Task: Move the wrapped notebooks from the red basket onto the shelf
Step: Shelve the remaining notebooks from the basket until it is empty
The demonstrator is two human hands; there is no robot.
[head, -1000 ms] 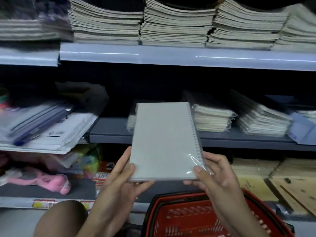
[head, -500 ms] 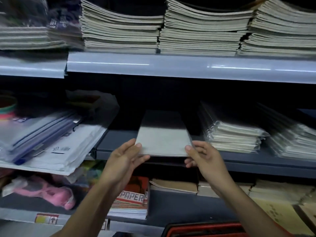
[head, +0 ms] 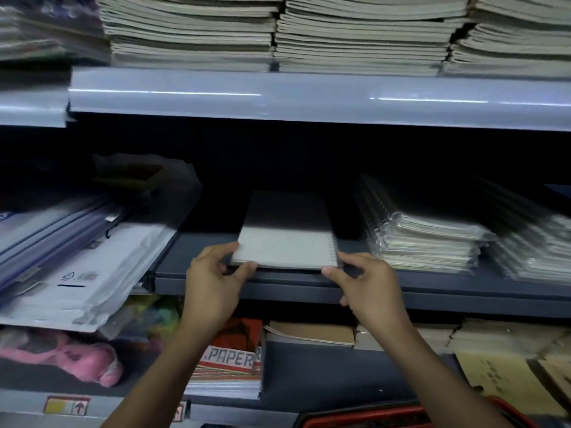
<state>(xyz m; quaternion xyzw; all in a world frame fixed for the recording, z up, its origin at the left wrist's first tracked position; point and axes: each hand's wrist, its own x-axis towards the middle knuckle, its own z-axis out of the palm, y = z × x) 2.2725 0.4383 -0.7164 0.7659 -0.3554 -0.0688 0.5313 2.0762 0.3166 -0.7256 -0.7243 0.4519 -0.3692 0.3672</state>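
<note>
Both hands had slid the wrapped notebook [head: 287, 242] deeper onto the grey shelf [head: 432, 288]; left hand [head: 213, 279] and right hand [head: 367, 285] pinched its near corners. Beside it lay a wrapped stack [head: 426, 239]. Only the red basket's [head: 370, 418] rim showed below.

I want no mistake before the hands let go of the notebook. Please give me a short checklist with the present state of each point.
1. Wrapped notebook lies flat on the grey shelf: ok.
2. Left hand and right hand pinch its near corners: ok.
3. Clear of the wrapped spiral stack to its right: ok.
4. Pushed fully in: not ok, near edge sits at the shelf front.
5. Space behind it free: cannot tell, too dark.
</note>
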